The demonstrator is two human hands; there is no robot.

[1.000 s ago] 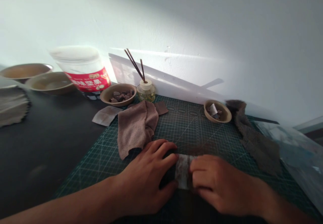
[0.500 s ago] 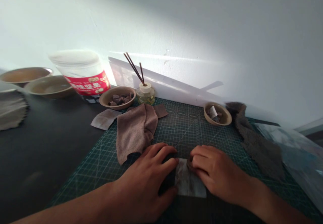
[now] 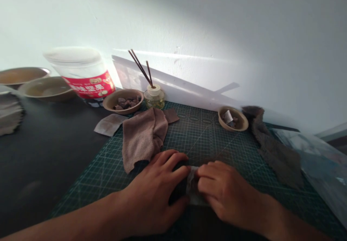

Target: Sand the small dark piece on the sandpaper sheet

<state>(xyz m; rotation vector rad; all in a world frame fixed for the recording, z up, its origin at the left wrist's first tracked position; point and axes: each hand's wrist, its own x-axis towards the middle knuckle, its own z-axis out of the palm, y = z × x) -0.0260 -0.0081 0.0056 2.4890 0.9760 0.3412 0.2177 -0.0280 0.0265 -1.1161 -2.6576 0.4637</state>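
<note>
A small white sheet (image 3: 192, 188) with dark smudges, its kind unclear, lies on the green cutting mat (image 3: 197, 139) between my hands. My left hand (image 3: 162, 185) presses its fingertips and thumb on the sheet's left edge, with a dark hollow under the curved palm. On the sheet's right part, my right hand (image 3: 223, 190) is closed with fingertips pinched together, covering a small brown piece that is now almost hidden. A crumpled brown cloth (image 3: 143, 136) lies just beyond my left fingers.
Stone-like brown pieces fill a small bowl (image 3: 106, 105) beside a reed diffuser (image 3: 154, 98). Another small bowl (image 3: 233, 129) stands back right near a dark cloth (image 3: 279, 159) and a plastic bag (image 3: 322, 176). A red-labelled tub (image 3: 89, 83) and larger bowls (image 3: 48, 96) stand left.
My right hand has slid slightly left across the sheet, nearer my left fingers, covering more of it. The sheet looks wrinkled between my hands. The view has shifted a little.
</note>
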